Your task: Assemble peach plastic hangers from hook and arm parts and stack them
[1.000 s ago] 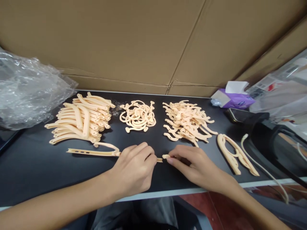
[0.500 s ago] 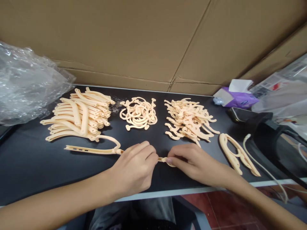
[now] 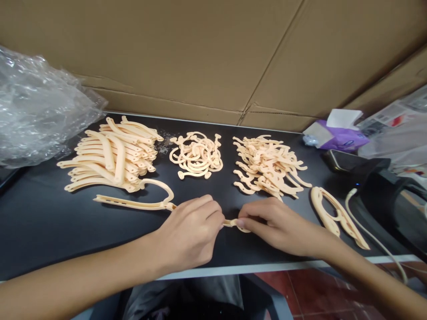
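Observation:
In the head view, a cream plastic folding hanger [image 3: 133, 204] lies partly joined along the front of the table, with a curved piece [image 3: 170, 189] arching up from its joint. My left hand [image 3: 195, 233] is closed around the middle of the hanger and hides that stretch. Beyond my left fingers, a short end of it shows towards the right. My right hand [image 3: 273, 226] pinches a small curved cream plastic piece [image 3: 244, 230] at that end. Its far side is covered by my fingertips, so I cannot tell how firmly the two parts are joined.
Behind lie piles of straight hanger arms [image 3: 106, 155], curved pieces [image 3: 196, 155] and wavy hook pieces [image 3: 267, 162]. A folded hanger [image 3: 336, 213] rests at the right beside a white cable [image 3: 367, 231], a phone [image 3: 342, 161] and a purple tissue pack [image 3: 343, 137]. Plastic wrap [image 3: 43, 111] bulges at the left.
The view has shifted slightly, so the table contents appear a little further right. Both hands keep their grips on the hanger and the small piece, with barely any movement between them.

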`<move>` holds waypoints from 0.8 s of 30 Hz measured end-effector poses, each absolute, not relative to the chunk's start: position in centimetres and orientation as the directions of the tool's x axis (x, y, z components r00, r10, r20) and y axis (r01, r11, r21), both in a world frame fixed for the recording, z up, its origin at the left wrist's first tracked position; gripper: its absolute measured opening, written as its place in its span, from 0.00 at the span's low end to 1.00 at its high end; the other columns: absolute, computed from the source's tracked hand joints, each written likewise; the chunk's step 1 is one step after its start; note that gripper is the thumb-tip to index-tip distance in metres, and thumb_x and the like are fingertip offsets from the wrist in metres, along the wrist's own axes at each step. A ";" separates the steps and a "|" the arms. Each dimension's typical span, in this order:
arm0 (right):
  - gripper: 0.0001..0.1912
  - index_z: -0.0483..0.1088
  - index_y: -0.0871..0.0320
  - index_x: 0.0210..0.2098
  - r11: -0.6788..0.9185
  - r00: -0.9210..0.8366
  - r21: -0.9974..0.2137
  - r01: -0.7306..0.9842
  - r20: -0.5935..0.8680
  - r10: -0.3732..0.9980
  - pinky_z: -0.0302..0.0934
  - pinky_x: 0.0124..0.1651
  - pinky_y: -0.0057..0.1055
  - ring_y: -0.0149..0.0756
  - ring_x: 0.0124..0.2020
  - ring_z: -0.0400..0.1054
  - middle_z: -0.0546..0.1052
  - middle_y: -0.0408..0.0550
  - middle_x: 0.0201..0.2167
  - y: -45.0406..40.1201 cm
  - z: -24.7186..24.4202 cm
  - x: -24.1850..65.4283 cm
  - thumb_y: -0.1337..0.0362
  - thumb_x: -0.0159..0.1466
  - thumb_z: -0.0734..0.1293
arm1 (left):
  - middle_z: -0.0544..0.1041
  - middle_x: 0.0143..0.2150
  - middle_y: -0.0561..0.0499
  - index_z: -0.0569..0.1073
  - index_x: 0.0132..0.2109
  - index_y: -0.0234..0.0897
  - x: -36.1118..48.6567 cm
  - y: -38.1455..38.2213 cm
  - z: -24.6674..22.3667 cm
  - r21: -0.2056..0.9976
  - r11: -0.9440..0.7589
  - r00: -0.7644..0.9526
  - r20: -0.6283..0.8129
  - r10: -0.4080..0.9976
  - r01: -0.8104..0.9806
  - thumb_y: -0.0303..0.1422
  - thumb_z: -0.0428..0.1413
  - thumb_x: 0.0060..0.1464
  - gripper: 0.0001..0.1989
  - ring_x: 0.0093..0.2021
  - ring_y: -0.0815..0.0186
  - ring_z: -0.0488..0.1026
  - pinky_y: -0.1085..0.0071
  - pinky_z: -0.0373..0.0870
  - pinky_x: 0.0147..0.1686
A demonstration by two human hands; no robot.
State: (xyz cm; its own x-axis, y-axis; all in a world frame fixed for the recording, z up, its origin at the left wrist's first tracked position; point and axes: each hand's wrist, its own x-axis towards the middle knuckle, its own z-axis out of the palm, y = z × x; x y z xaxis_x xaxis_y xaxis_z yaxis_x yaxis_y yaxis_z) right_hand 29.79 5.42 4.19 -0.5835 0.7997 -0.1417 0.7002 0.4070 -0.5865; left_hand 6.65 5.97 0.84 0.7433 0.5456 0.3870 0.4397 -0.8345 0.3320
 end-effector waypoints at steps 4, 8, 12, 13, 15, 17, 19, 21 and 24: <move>0.15 0.71 0.57 0.29 0.451 -0.593 -0.534 0.715 -0.121 0.796 0.49 0.29 0.28 0.28 0.24 0.62 0.72 0.40 0.22 5.3 4.1 29.7 0.63 0.71 0.61 | 0.73 0.32 0.47 0.72 0.32 0.33 6.6 6.0 0.7 0.323 -0.843 0.745 0.401 0.533 0.430 0.20 0.49 0.59 0.10 0.33 0.62 0.66 0.65 0.67 0.32; 0.14 0.71 0.57 0.29 0.448 -0.579 -0.507 0.737 -0.131 0.805 0.49 0.29 0.29 0.29 0.24 0.63 0.72 0.40 0.22 5.3 4.0 29.7 0.63 0.71 0.61 | 0.74 0.32 0.47 0.73 0.33 0.33 6.6 6.2 0.6 0.351 -0.841 0.741 0.408 0.534 0.413 0.21 0.50 0.60 0.10 0.33 0.62 0.67 0.66 0.68 0.33; 0.14 0.71 0.56 0.29 0.453 -0.571 -0.470 0.758 -0.141 0.809 0.48 0.29 0.29 0.29 0.24 0.63 0.73 0.40 0.22 5.3 3.9 29.6 0.64 0.70 0.61 | 0.74 0.31 0.47 0.73 0.33 0.32 6.7 6.2 0.6 0.386 -0.835 0.724 0.431 0.539 0.392 0.23 0.49 0.63 0.11 0.32 0.63 0.67 0.67 0.68 0.33; 0.14 0.71 0.56 0.29 0.465 -0.577 -0.461 0.756 -0.132 0.806 0.49 0.29 0.29 0.29 0.24 0.64 0.73 0.41 0.23 5.3 3.9 29.6 0.64 0.70 0.61 | 0.74 0.31 0.47 0.73 0.33 0.32 6.7 6.1 0.7 0.393 -0.831 0.721 0.428 0.545 0.394 0.24 0.49 0.64 0.12 0.32 0.63 0.67 0.67 0.68 0.32; 0.14 0.71 0.57 0.28 0.498 -0.593 -0.442 0.746 -0.103 0.798 0.48 0.29 0.30 0.30 0.24 0.64 0.73 0.41 0.23 5.3 3.9 29.6 0.64 0.70 0.61 | 0.74 0.31 0.47 0.73 0.33 0.32 6.6 6.1 0.7 0.392 -0.825 0.719 0.419 0.555 0.408 0.25 0.49 0.65 0.12 0.32 0.63 0.67 0.67 0.68 0.32; 0.15 0.70 0.57 0.28 0.536 -0.615 -0.420 0.732 -0.070 0.785 0.48 0.28 0.30 0.30 0.24 0.64 0.73 0.42 0.23 5.2 3.9 29.6 0.64 0.71 0.61 | 0.74 0.31 0.47 0.72 0.33 0.33 6.7 6.0 0.7 0.380 -0.824 0.720 0.412 0.558 0.421 0.25 0.48 0.65 0.12 0.32 0.63 0.67 0.67 0.67 0.32; 0.16 0.70 0.57 0.28 0.575 -0.631 -0.381 0.724 -0.029 0.775 0.46 0.27 0.30 0.29 0.23 0.63 0.72 0.42 0.23 5.0 3.9 29.5 0.62 0.71 0.60 | 0.74 0.31 0.47 0.72 0.33 0.33 6.7 6.0 0.7 0.373 -0.825 0.721 0.411 0.557 0.425 0.25 0.48 0.65 0.12 0.32 0.64 0.67 0.67 0.67 0.32; 0.17 0.69 0.57 0.28 0.608 -0.641 -0.326 0.724 0.010 0.768 0.44 0.26 0.31 0.28 0.21 0.61 0.71 0.42 0.22 4.8 3.9 29.4 0.62 0.72 0.59 | 0.74 0.31 0.47 0.72 0.33 0.33 6.7 6.0 0.6 0.370 -0.827 0.722 0.413 0.555 0.423 0.25 0.48 0.65 0.12 0.32 0.64 0.68 0.68 0.68 0.32; 0.18 0.67 0.58 0.26 0.647 -0.660 -0.248 0.721 0.036 0.750 0.41 0.25 0.32 0.28 0.20 0.58 0.69 0.42 0.22 4.3 3.8 29.2 0.63 0.73 0.58 | 0.74 0.31 0.47 0.72 0.33 0.32 6.7 6.0 0.6 0.349 -0.835 0.723 0.425 0.545 0.425 0.24 0.49 0.64 0.12 0.33 0.63 0.67 0.67 0.68 0.32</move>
State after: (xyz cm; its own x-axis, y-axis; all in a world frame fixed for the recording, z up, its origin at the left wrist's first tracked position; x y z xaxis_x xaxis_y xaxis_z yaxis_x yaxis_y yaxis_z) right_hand 29.25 4.35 3.82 -0.6603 0.7501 0.0363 0.7213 0.6469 -0.2476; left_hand 6.72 5.97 0.60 0.7227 0.5452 0.4248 0.4252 -0.8353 0.3486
